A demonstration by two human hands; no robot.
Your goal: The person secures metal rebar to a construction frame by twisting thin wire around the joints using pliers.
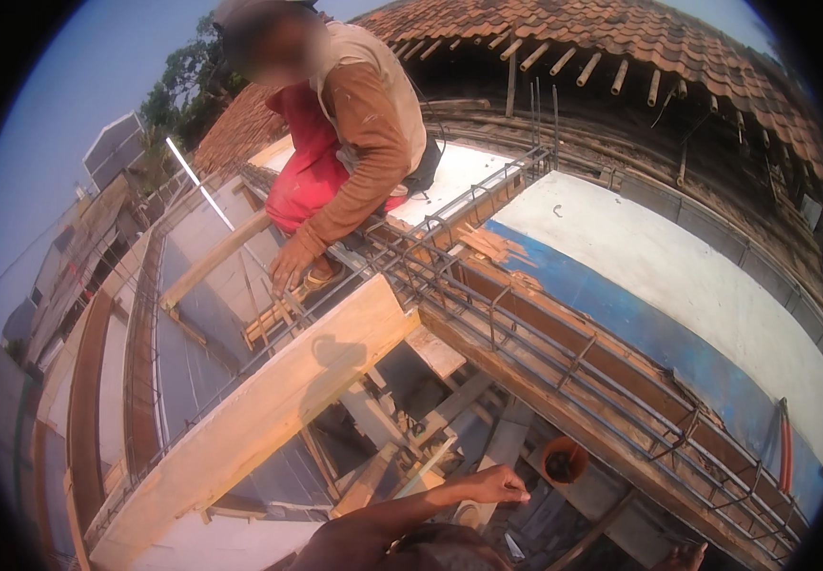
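Observation:
My left forearm crosses the bottom of the view, and my left hand (497,484) hangs over the opening between the beams. Its fingers are curled together; whatever they may hold is too small or hidden to make out. Close to its right stands an orange-brown bucket (564,462) on a lower plank. Only a bit of my right hand (683,558) shows at the lower edge, near the beam form, with its grip cut off. A pale formwork board (278,385) rises ahead, and steel rebar cages (573,366) run along the wooden beam form to the right.
A co-worker (364,124) in a brown-sleeved top and red trousers crouches beyond the board, one hand reaching down by the rebar. White and blue panels (659,276) lie at right, with a red-handled tool (785,447). Scaffold planks (507,443) are below; a tiled roof (611,38) is behind.

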